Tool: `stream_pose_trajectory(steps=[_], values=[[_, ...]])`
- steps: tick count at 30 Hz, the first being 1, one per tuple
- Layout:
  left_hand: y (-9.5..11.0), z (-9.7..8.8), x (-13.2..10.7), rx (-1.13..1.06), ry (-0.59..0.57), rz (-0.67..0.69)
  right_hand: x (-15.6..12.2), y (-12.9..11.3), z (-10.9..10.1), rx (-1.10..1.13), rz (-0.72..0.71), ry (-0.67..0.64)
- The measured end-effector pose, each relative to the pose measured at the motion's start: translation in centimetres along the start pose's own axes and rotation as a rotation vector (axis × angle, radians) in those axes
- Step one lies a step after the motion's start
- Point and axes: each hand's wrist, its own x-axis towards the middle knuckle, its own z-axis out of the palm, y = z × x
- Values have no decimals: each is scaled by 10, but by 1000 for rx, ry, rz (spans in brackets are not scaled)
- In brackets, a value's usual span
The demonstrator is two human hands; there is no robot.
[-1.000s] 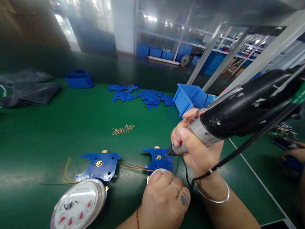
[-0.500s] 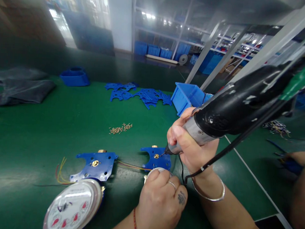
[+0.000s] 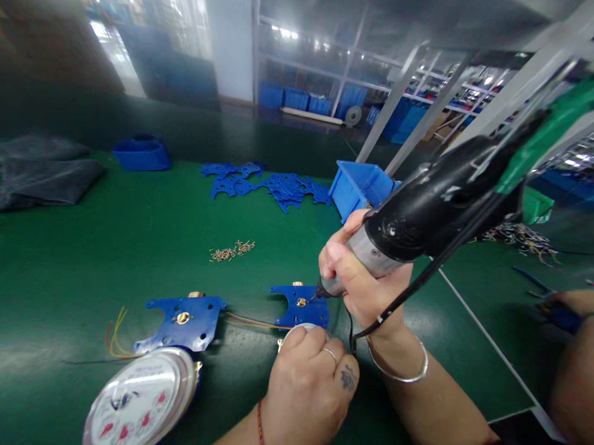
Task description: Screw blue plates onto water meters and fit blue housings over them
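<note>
My right hand (image 3: 361, 276) is wrapped round the grey nose of a black electric screwdriver (image 3: 424, 207). Its bit tip rests on a brass screw in a blue plastic plate (image 3: 301, 306) on the green bench. My left hand (image 3: 311, 385) is closed over a round water meter (image 3: 298, 329) just below that plate; most of the meter is hidden under the fingers. A second water meter (image 3: 142, 399) with a white dial lies at the lower left, with another blue plate (image 3: 181, 322) and coloured wires above it.
A small heap of brass screws (image 3: 230, 251) lies mid-bench. Several loose blue plates (image 3: 274, 183) and a blue bin (image 3: 359, 186) sit further back, another blue bin (image 3: 141, 153) at back left, dark cloth (image 3: 40, 174) at far left. Another person's hand (image 3: 571, 303) works at the right edge.
Both hands and the screwdriver stay on the same plate and meter. The view has drifted slightly, so everything sits a little further left in the frame.
</note>
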Motion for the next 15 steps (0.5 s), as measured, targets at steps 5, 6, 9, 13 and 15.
stream_pose_trajectory(steps=[5, 6, 9, 13, 15], values=[[1, -1, 0, -16, 21, -17, -2, 0, -3, 37, 16, -133], [1, -1, 0, -12, 28, -20, -2, 0, -5, 36, 29, -171], [4, -1, 1, 2, 52, -15, 2, -1, -11, 80, 50, -272], [-1, -8, 3, -449, 305, -297, 12, -12, -20, 265, 14, -161], [-8, -17, 8, -983, 448, -629, 15, -24, -23, 336, -5, -68]])
